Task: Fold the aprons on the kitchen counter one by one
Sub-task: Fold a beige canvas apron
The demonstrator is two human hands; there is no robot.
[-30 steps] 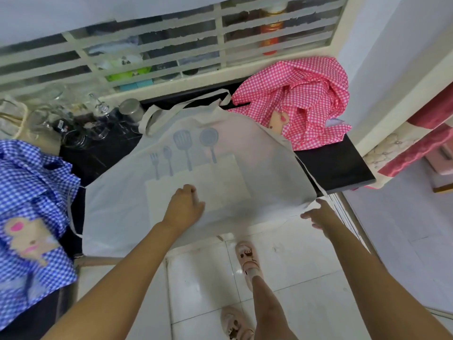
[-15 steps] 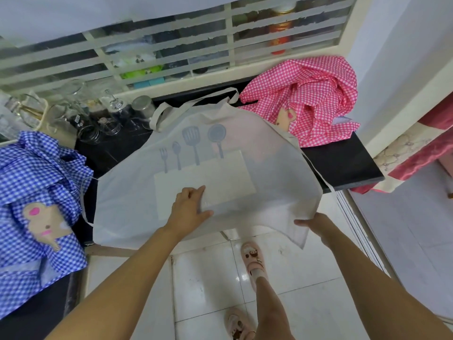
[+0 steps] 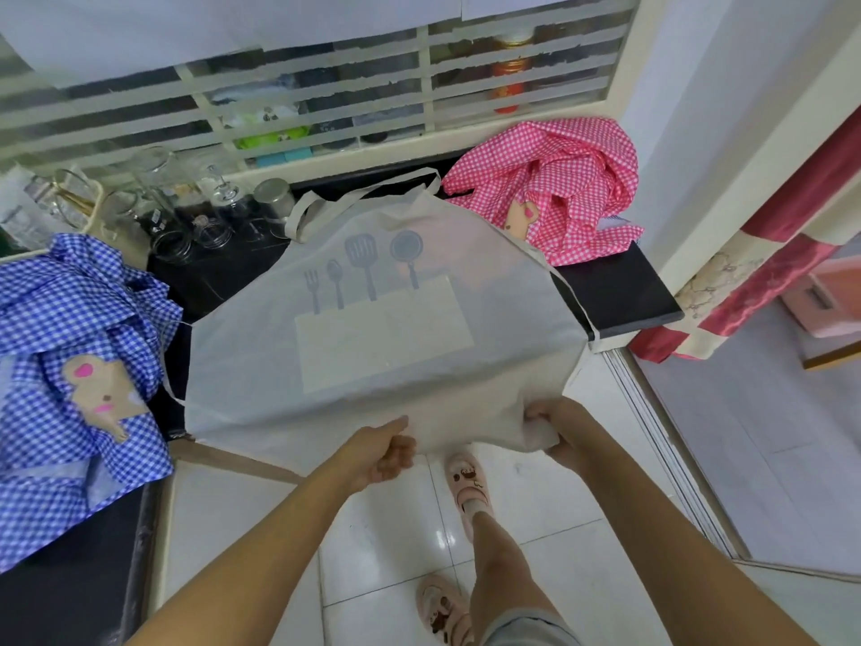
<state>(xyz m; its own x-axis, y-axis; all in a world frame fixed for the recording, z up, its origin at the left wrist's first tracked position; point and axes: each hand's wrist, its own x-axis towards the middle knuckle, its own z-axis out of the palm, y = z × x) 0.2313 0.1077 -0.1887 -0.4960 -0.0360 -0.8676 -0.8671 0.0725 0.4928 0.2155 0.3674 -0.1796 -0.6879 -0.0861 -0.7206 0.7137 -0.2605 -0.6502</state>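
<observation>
The white apron (image 3: 382, 356) runs lengthwise away from both hands: right hand (image 3: 561, 428) bunches its near corner, left hand (image 3: 384, 452) curls at the hem, grip unclear.

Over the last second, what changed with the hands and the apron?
The left hand left the pocket of the white utensil-print cloth apron and dropped to its near hem; a grip is unclear. The right hand took hold of the near right corner. The apron stays spread; pink gingham apron and blue gingham apron unmoved.
</observation>
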